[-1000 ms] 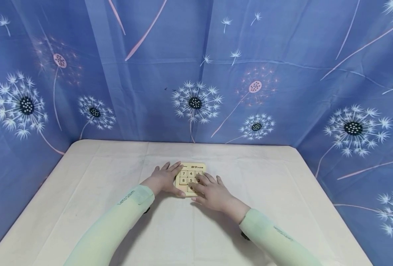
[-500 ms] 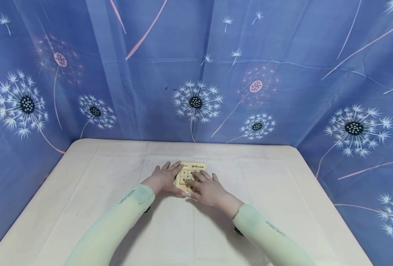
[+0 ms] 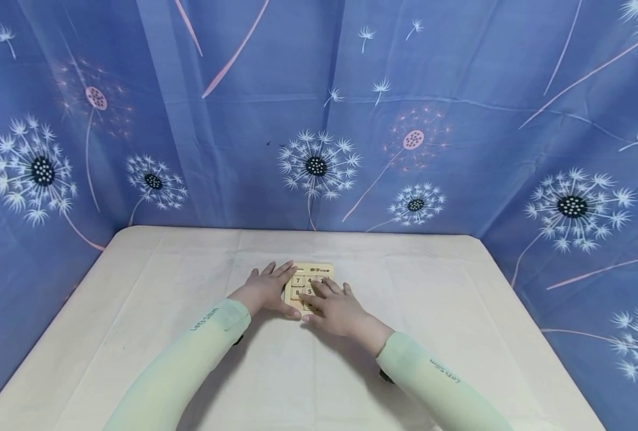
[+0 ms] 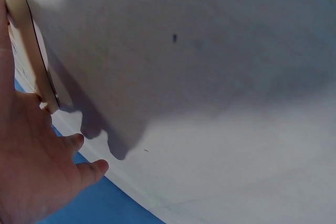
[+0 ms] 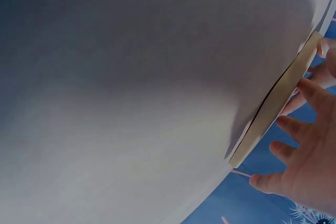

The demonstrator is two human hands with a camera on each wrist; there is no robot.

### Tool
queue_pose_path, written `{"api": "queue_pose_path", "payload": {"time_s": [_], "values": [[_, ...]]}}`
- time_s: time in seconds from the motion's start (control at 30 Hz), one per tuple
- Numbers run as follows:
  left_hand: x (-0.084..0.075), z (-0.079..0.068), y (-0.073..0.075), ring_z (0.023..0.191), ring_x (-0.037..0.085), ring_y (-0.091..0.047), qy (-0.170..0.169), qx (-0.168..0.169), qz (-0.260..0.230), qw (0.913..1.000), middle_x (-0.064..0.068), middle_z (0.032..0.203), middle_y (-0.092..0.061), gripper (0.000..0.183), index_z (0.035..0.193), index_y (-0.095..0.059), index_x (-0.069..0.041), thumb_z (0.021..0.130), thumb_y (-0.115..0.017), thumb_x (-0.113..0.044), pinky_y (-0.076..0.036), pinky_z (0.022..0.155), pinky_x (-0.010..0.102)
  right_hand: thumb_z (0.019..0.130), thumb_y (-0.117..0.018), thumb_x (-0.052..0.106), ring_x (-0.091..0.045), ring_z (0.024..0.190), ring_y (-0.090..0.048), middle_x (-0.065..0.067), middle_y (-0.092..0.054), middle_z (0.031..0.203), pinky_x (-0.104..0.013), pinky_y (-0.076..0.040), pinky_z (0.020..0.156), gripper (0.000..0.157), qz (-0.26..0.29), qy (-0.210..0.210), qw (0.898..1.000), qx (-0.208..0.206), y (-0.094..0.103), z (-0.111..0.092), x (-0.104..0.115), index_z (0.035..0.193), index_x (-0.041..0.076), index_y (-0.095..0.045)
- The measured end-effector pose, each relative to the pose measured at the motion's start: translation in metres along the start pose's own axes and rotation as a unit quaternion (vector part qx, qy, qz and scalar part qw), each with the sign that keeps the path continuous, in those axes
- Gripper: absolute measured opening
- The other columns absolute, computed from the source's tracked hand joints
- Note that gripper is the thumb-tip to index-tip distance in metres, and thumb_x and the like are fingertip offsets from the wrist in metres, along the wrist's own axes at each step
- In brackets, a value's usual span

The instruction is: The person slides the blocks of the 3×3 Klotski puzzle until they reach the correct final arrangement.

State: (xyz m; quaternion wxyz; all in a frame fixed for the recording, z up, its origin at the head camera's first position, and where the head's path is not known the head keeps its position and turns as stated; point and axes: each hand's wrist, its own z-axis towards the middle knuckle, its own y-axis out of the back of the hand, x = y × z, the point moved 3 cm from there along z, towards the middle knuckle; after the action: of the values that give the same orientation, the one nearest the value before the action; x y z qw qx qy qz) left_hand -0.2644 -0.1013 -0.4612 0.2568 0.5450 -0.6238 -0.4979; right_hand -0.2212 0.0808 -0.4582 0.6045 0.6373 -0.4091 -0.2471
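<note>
A pale yellow number slide puzzle (image 3: 305,266) lies flat on the table, with square tiles in its frame. Tile 7 (image 3: 298,281) and tile 8 (image 3: 296,293) show at its left; the slot below 8 has no tile. My left hand (image 3: 269,291) holds the puzzle's left side, fingers at the upper corner and thumb at the lower one. Fairly straight fingers of my right hand (image 3: 337,311) rest over the middle and right tiles, hiding several of them. In the right wrist view the puzzle's edge (image 5: 275,100) runs beside the spread right fingers.
A cream cloth covers the table (image 3: 151,359). Blue curtains (image 3: 243,149) with dandelion prints hang behind it and at both sides. Light green sleeves (image 3: 162,371) cover both forearms.
My right hand has shifted left across the tiles, its thumb coming near the left thumb, and now covers more of tile 6. The left hand and puzzle frame have stayed in place.
</note>
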Motion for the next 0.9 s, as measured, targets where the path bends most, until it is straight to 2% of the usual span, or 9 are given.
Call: {"api": "queue_pose_path", "payload": {"time_s": [0.3, 0.53, 0.9], "values": [[0.000, -0.001, 0.000, 0.162, 0.039, -0.010, -0.005, -0.003, -0.007, 1.0000, -0.002, 0.176, -0.007, 0.117, 0.166, -0.016, -0.020, 0.078, -0.076, -0.070, -0.015, 0.128, 0.068, 0.101, -0.054, 0.054, -0.043, 0.156, -0.028, -0.013, -0.037, 0.166, -0.075, -0.027, 0.121, 0.055, 0.010, 0.009, 1.000, -0.006, 0.002, -0.005, 0.003, 0.151, 0.028, -0.053], [0.001, 0.000, 0.000, 0.163, 0.037, -0.007, -0.001, 0.005, -0.005, 1.0000, -0.005, 0.176, -0.004, 0.118, 0.167, -0.013, -0.023, 0.079, -0.075, -0.071, -0.012, 0.130, 0.066, 0.102, -0.053, 0.053, -0.045, 0.156, -0.028, -0.014, -0.039, 0.165, -0.076, -0.026, 0.120, 0.054, 0.020, 0.017, 1.000, -0.007, 0.003, -0.009, 0.005, 0.149, 0.026, -0.055], [0.000, -0.001, 0.000, 0.162, 0.039, -0.011, -0.004, -0.002, -0.009, 1.0000, -0.002, 0.176, -0.008, 0.118, 0.166, -0.016, -0.020, 0.078, -0.077, -0.070, -0.016, 0.129, 0.067, 0.101, -0.055, 0.052, -0.044, 0.154, -0.032, -0.014, -0.039, 0.165, -0.077, -0.026, 0.119, 0.054, 0.022, 0.024, 0.999, -0.013, -0.001, -0.013, 0.008, 0.148, 0.026, -0.056]]}}
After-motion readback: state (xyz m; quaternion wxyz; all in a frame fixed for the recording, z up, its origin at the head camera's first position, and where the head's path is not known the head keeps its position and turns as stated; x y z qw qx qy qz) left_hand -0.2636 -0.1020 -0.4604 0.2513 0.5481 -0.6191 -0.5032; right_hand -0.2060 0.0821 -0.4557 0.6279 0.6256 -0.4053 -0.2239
